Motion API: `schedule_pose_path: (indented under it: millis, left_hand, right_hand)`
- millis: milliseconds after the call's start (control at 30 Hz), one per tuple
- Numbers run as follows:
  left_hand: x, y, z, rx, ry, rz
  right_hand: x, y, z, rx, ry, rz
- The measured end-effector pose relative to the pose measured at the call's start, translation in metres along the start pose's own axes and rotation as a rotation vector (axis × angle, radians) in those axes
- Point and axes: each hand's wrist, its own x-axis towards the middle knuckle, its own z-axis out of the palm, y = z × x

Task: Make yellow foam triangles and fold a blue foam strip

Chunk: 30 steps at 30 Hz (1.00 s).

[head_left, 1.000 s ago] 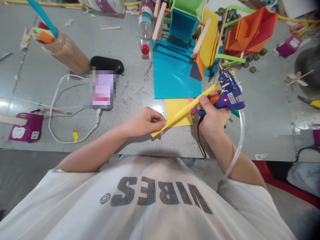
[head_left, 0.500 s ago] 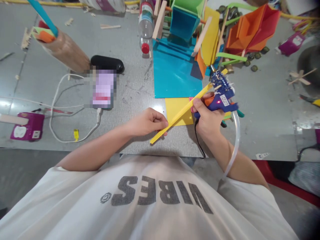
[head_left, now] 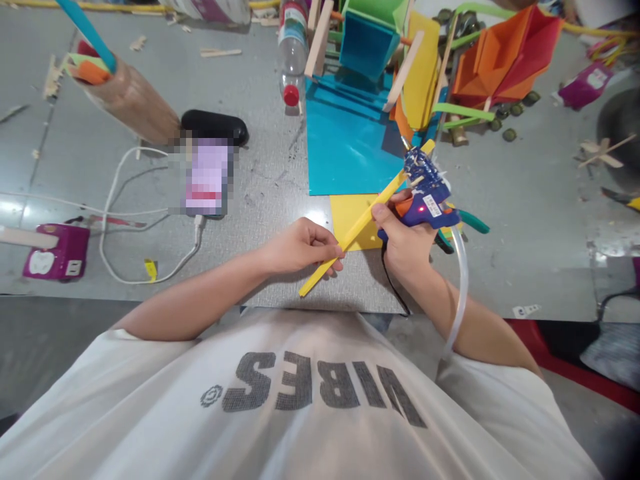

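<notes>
My left hand (head_left: 307, 245) pinches a long yellow folded paper strip (head_left: 357, 227) between thumb and fingers near its lower end. The strip slants up to the right, passing behind the blue hot glue gun (head_left: 427, 203). Wrapped round the glue gun's handle is my right hand (head_left: 405, 243), its thumb against the strip as well. A red light glows on the gun, its nozzle points up and left, and a long clear glue stick trails from its back. Under the hands lie a yellow sheet (head_left: 345, 210) and a blue sheet (head_left: 345, 157).
Behind stand a blue-green paper box (head_left: 367, 43) in a wooden frame, an orange paper construction (head_left: 505, 57) and a plastic bottle (head_left: 291, 60). To the left are a phone (head_left: 207, 177) on its white cable, a brown cup (head_left: 133, 100) and a purple box (head_left: 57, 252). Green-handled pliers (head_left: 473, 222) lie right.
My right hand has moved slightly left with the glue gun and the strip's upper end. The strip slants more steeply, and my left hand has shifted slightly right.
</notes>
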Motion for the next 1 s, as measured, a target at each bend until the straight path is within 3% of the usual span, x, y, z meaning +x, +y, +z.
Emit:
schedule_pose_path:
  millis: [367,600,767,1000]
  left_hand:
    - [0.002,-0.001,0.005,-0.070,0.023,-0.009]
    - [0.004,-0.007,0.001,-0.028,0.055,-0.014]
    - [0.005,-0.004,-0.006,-0.007,-0.029,0.056]
    - [0.006,0.003,-0.010,0.199,-0.002,0.177]
  right_hand:
    - [-0.006,-0.007,0.007,0.003,0.005,-0.042]
    - [-0.009,-0.010,0.011,0.038,0.006,0.021]
    - [-0.001,-0.008,0.007,0.047,0.033,0.024]
    - [0.012,-0.008,0.000,0.045,-0.005,0.007]
